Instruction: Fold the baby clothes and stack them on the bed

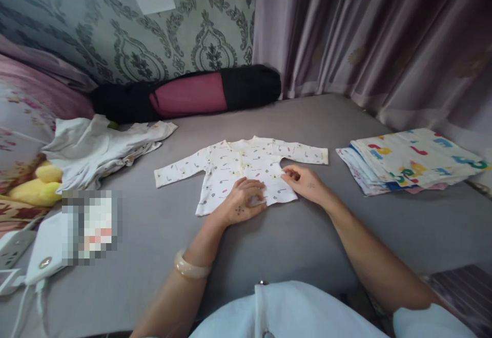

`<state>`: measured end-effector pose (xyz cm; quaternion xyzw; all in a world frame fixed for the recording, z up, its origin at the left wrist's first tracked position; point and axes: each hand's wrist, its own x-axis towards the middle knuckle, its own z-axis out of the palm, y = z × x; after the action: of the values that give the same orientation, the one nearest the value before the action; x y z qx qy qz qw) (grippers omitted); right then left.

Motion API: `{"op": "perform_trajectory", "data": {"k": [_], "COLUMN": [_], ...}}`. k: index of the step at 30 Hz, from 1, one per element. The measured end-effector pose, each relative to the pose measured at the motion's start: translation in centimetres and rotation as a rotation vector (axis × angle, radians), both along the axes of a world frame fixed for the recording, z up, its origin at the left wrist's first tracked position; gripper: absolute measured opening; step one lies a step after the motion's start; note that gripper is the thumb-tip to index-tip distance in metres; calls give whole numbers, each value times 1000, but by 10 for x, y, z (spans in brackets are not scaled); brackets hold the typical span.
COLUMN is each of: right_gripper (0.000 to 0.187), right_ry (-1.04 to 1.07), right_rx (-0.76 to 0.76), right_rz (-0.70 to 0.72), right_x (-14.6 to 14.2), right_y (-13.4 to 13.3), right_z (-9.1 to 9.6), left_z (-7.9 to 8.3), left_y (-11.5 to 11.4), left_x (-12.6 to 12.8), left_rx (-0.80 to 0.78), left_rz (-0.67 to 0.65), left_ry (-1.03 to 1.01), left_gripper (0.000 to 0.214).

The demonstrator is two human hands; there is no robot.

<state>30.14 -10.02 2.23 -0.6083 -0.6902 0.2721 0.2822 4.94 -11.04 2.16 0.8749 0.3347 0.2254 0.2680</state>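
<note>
A small white long-sleeved baby shirt (223,176) with a tiny printed pattern lies spread flat, its neck away from me and both sleeves stretched out sideways. My left hand (244,202) rests on its lower front near the hem, fingers curved but apart, with nothing visible gripped. At the right side seam, below the armpit, my right hand (303,181) pinches the edge of the shirt between thumb and fingers. A pale bangle (192,266) circles my left wrist.
Folded printed cloths (415,158) are stacked at right. Crumpled white clothes (100,143) and a yellow plush toy (40,186) lie at left. Nearer are a white power bank (49,248) with cables and a power strip (15,248). A black-and-maroon long bag (192,94) lies along the wall.
</note>
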Motion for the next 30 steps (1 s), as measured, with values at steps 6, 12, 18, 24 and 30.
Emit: {"op": "perform_trajectory", "data": {"k": [6,12,18,24,30], "right_gripper": [68,25,22,34,35], "right_ry": [-165,-112,82,421,138], "right_rx": [-72,59,62,-24,-42], "right_rz": [445,347,187,-83,-2], "right_x": [8,5,-4,-6,-4], "right_y": [-16,-13,-8,-4,-8], "right_z": [15,12,6,5,6], "left_z": [0,5,-2,-2,4], "left_y": [0,-3,-1,-1,-2], "left_x": [4,7,12,8,9], "left_rx": [5,92,102,78,77], "left_rz": [42,23,96,68,70], "left_ry": [-67,-13,-59,-67,-35], "left_gripper": [14,24,10,20,2]}}
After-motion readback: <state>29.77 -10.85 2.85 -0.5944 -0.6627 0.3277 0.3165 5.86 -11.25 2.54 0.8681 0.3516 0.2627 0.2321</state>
